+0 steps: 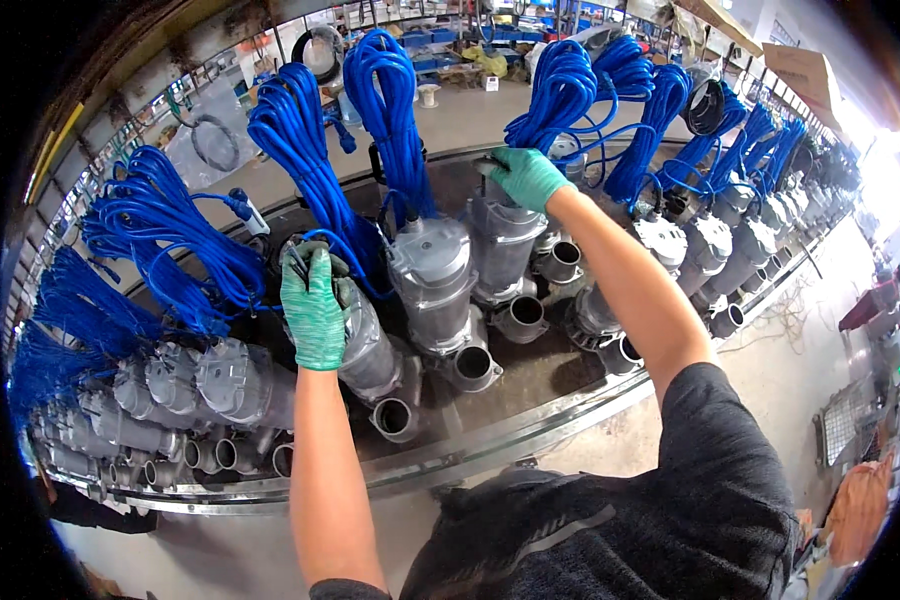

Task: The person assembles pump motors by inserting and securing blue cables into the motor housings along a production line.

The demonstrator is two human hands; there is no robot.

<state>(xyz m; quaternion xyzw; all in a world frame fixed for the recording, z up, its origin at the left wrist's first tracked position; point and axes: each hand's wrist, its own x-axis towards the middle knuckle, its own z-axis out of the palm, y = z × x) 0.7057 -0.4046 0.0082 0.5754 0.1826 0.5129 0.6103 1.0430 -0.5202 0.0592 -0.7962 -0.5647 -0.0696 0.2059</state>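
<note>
My left hand (313, 308), in a green knit glove, is closed around the dark handle at the top of a grey submersible pump (370, 350). Farther right, my right hand (530, 178), gloved the same way, has its fingers curled over the top of another grey pump (505, 245); the fingers partly hide what they grip there. Between the two hands stands a third pump (432, 275) with a clear plastic wrap. Coiled bundles of blue cable (382, 100) rise behind the pumps, and one blue cable bundle (300, 140) leans behind my left hand.
Several more pumps (235, 380) line the bench to the left, and others (705, 245) run off to the right. A metal rail (470, 450) edges the bench in front of me. At the upper right is a cardboard box (805, 75).
</note>
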